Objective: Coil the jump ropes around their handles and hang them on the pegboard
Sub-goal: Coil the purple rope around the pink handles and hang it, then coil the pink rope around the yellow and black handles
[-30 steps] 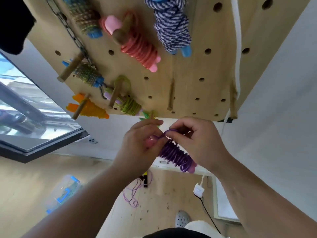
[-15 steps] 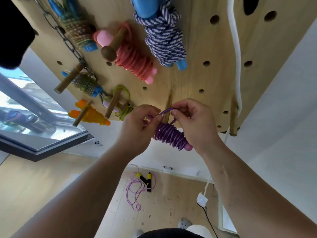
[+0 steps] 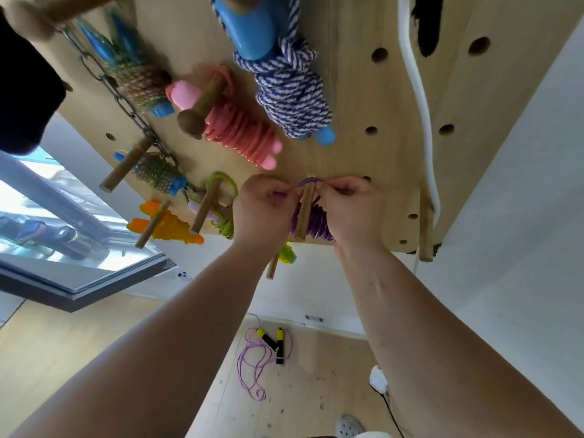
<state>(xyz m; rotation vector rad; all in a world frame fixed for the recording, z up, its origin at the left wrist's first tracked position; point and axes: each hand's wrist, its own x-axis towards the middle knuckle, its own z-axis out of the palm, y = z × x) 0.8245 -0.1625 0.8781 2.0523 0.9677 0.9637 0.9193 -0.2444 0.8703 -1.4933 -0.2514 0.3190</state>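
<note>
A purple coiled jump rope (image 3: 316,223) hangs against the wooden pegboard (image 3: 363,99), its top loop lying over a wooden peg (image 3: 305,213). My left hand (image 3: 264,207) pinches the loop on the peg's left side. My right hand (image 3: 350,207) pinches it on the right side, with the coil partly hidden behind my palm. Another jump rope (image 3: 262,352), thin and purple with yellow-and-black handles, lies loose on the floor below.
Coiled ropes hang on other pegs: pink (image 3: 240,134), blue-and-white (image 3: 290,90), green (image 3: 221,203), orange (image 3: 167,227), two multicolour ones (image 3: 158,175). A chain (image 3: 126,99) and a white cord (image 3: 420,105) hang down the board. An empty peg (image 3: 425,235) is at the lower right. A window (image 3: 63,235) is left.
Both hands have carried the purple coiled rope up to the pegboard, and its loop is now over the peg. The view has moved closer to the board.
</note>
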